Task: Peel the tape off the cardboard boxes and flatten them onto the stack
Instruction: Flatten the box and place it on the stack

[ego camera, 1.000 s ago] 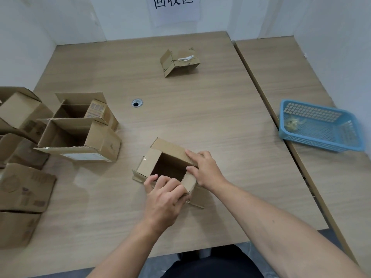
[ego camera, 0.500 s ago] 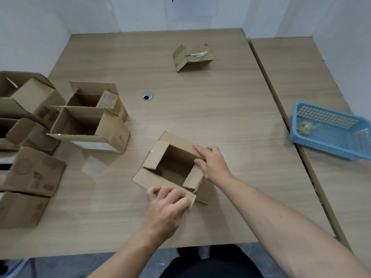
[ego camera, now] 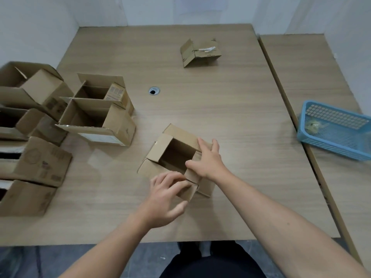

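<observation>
Wooden table (ego camera: 241, 117): open box (ego camera: 182, 135) sits between the hands. Its near flap is gripped by curled left hand (ego camera: 166, 195); its far side is pressed by flat, spread right hand (ego camera: 206, 159).

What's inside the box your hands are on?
Inside the open box only bare, shadowy cardboard shows, nothing else. The right hand and a folded flap cover the near right corner, so that part is hidden.
</observation>
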